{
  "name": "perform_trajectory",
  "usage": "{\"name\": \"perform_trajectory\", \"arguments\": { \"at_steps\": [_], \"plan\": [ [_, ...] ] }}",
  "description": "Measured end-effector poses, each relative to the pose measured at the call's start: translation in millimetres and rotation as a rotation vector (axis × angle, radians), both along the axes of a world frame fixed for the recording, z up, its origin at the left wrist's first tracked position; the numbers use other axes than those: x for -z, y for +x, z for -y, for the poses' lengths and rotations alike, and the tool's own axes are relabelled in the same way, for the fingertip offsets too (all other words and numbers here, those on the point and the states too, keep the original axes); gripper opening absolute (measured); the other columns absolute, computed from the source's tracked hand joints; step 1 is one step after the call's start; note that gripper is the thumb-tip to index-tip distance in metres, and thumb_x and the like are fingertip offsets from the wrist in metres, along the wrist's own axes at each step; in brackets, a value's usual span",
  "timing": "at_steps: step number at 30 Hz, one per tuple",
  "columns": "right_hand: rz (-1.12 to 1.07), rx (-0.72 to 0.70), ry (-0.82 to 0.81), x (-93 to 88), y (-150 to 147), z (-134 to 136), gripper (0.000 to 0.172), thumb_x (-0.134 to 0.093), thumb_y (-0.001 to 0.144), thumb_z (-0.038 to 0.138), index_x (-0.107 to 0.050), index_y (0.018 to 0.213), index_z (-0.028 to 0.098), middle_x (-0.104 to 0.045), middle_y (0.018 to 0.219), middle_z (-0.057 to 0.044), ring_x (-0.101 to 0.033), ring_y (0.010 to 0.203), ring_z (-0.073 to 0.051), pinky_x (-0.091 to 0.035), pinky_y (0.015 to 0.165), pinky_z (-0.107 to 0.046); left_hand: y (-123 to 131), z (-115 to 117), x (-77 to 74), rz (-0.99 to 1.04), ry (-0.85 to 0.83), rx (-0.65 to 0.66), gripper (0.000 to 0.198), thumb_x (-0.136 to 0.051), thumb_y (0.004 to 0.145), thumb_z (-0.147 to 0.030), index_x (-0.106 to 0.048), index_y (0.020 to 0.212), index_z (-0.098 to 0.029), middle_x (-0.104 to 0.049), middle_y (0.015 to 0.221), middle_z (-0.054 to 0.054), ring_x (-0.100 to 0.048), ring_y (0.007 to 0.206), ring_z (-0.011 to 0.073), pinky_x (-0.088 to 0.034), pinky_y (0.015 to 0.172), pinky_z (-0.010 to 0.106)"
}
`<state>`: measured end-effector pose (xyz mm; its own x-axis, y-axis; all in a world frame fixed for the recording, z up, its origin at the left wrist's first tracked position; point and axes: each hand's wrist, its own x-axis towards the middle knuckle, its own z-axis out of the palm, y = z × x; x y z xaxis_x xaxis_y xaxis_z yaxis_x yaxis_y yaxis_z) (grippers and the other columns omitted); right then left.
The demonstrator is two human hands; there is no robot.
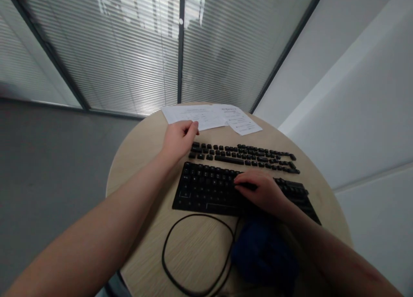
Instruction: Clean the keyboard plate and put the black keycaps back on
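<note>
Fingers (241,177) narrowed, the right hand (263,189) bends over the keyboard (201,189) beneath them; loose keys (229,160) lie beside the left hand's (178,138) curled fingers, either grip unclear.

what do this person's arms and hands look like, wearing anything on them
The left hand and right hand are ungloved; no rings or watch can be made out. The left forearm and right forearm are bare, with no sleeves in view.

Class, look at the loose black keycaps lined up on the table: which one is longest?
The bar-shaped keycap in the loose row nearest the keyboard, just right of three short keycaps; no other loose one comes near its length.
</note>
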<state>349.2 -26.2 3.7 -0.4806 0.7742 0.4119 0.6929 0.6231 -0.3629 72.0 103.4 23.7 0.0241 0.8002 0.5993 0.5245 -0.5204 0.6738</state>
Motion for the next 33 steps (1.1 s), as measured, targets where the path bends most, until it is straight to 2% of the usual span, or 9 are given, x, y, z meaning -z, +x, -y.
{"name": "perform_trajectory", "arguments": {
  "at_steps": [8,12,24,26,30,33],
  "plan": [
    [0.074,-0.042,0.097,6.6,-1.6,-0.6,0.013,-0.065,0.093,0.020,-0.077,0.095,0.024,-0.079,0.097,-0.002,-0.072,0.086,-0.020,-0.055,0.086,-0.037,-1.7,-0.6,0.2,-0.002,-0.017,-0.048,0.042,-0.046,0.093,-0.047,-0.066,0.066,-0.022,-0.050,0.051,0.000,-0.052,0.057,0.0182,-0.037,0.058,0.033],
    [0.110,-0.029,0.085,5.4,-0.3,1.5,0.014,-0.065,0.093,0.020,-0.078,0.097,0.024,-0.080,0.099,-0.002,-0.072,0.090,-0.021,-0.054,0.090,-0.039,-1.1,-2.1,1.9,-0.015,-0.035,-0.053,0.041,-0.046,0.093,-0.047,-0.066,0.067,-0.022,-0.051,0.052,0.000,-0.054,0.060,0.0187,-0.038,0.058,0.032],
    [0.156,-0.062,0.072,-0.8,-3.6,2.0,0.020,-0.061,0.093,0.016,-0.080,0.093,0.025,-0.079,0.100,-0.002,-0.069,0.083,-0.019,-0.054,0.084,-0.038,0.9,-1.0,2.3,0.018,-0.023,-0.033,0.040,-0.049,0.093,-0.045,-0.067,0.067,-0.022,-0.051,0.052,0.000,-0.053,0.058,0.0176,-0.038,0.056,0.032],
    [0.163,-0.045,0.078,-2.4,-5.1,2.7,0.021,-0.062,0.092,0.015,-0.080,0.093,0.025,-0.078,0.104,-0.003,-0.069,0.091,-0.021,-0.054,0.090,-0.041,1.0,-0.8,1.9,0.017,-0.029,-0.033,0.040,-0.048,0.093,-0.045,-0.067,0.066,-0.022,-0.050,0.052,0.000,-0.053,0.057,0.0176,-0.038,0.056,0.032],
    [0.156,0.016,0.107,-3.8,-3.9,3.9,0.019,-0.067,0.089,0.016,-0.082,0.093,0.026,-0.070,0.129,-0.007,-0.062,0.120,-0.029,-0.051,0.104,-0.052,1.2,-1.3,2.5,0.007,-0.043,-0.039,0.041,-0.047,0.093,-0.046,-0.067,0.066,-0.023,-0.049,0.052,0.000,-0.053,0.058,0.0178,-0.038,0.057,0.032],
    [0.160,0.012,0.032,-5.0,2.4,3.1,0.018,-0.071,0.088,0.020,-0.083,0.099,0.028,-0.062,0.142,-0.008,-0.054,0.135,-0.032,-0.046,0.112,-0.057,0.9,-2.6,4.3,0.016,-0.024,-0.022,0.041,-0.048,0.094,-0.046,-0.067,0.066,-0.023,-0.049,0.052,-0.001,-0.052,0.058,0.0176,-0.038,0.057,0.032]
  ]
}}
